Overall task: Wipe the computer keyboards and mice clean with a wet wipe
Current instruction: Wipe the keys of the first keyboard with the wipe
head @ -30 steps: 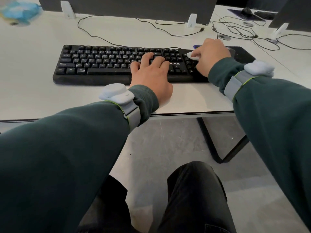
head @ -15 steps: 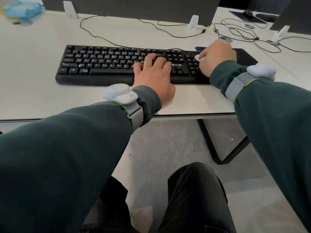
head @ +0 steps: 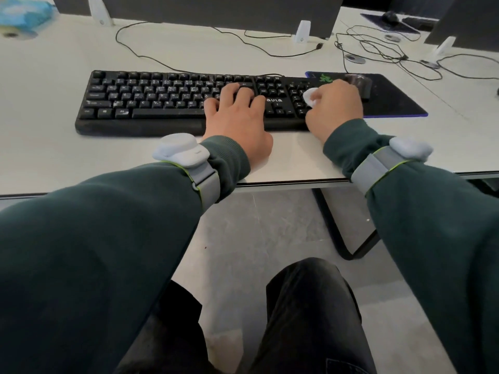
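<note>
Lying lengthwise left-to-right, keyboard (head: 162, 103) bears flat left hand (head: 237, 122); right hand (head: 334, 109) pinches wipe (head: 310, 97) on its right end.

Left sleeve: dark green knit left sleeve (head: 108, 238), softly creased, ending in a ribbed cuff at the left hand (head: 237, 122).
Right sleeve: matching dark green knit right sleeve (head: 432, 225), ribbed cuff at the right hand (head: 334, 109).
Left band: grey woven left strap (head: 208, 184) edged in lime green, wrapped over the sleeve.
Left unit: pale bluish-white rounded left pod (head: 179, 149) mounted on the strap.
Right band: grey woven right strap (head: 370, 168) with the same lime edge.
Right unit: pale bluish-white rounded right pod (head: 410, 148).
Legs: black trousers (head: 310, 319), slightly faded at the knee.
</note>
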